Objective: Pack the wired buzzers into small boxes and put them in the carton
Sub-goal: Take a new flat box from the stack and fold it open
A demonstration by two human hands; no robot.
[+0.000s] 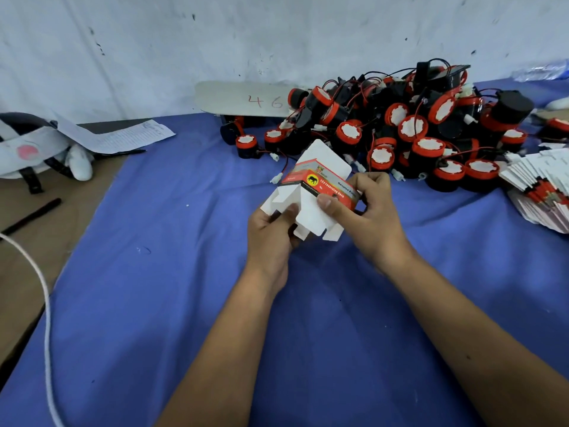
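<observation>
A small printed box (311,192), still unfolded with its white flaps spread open, is held above the blue-covered counter (184,272) between both hands. The left hand (272,238) is curled under the lower flaps, its thumb pressed on the white card; the right hand (369,208) is closed round the red and yellow printed side, thumb on top. Beyond the box, a pile of wired buzzers (400,131), black with red rims and white faces, is heaped on the counter against the white wall (277,35). A stack of flat boxes (542,186) lies at the right edge. A board marked 46 (243,100), a sheet of paper (123,135) and a white cable (46,318) lie to the left.
</observation>
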